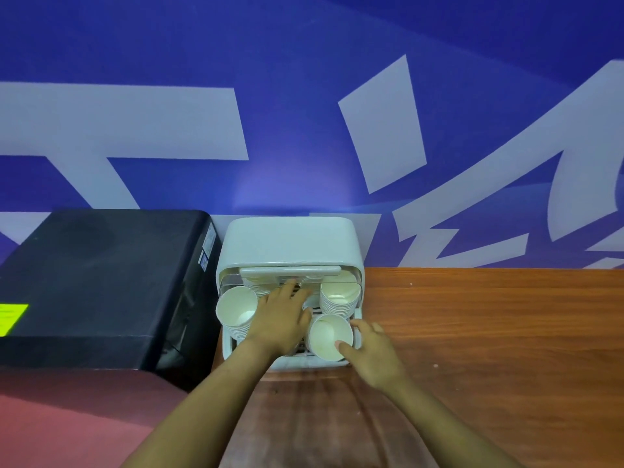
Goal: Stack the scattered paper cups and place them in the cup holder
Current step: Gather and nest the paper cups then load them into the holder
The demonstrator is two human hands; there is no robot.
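Nearest to the camera, two bare forearms reach forward over the brown wooden surface. The right hand grips a white paper cup stack at the near right corner of the cup holder; its thumb lies on the near rim of the top cup and its fingers curl around the far right side. The left hand reaches further in, over the middle of the holder, with the fingers straight and spread, flat and holding nothing; the fingertips point toward the back of the holder.

To the left of this hand, a second cup stack leans at the holder's left edge, its open mouth facing up. Behind the right hand, a third cup stack stands in the right rear part. More cups show under the fingertips of the left hand, but they are partly hidden.

The holder is a white box with a rounded top. Just beside it on the left stands a black machine with a yellow label. Behind everything is a blue wall with big pale shapes.
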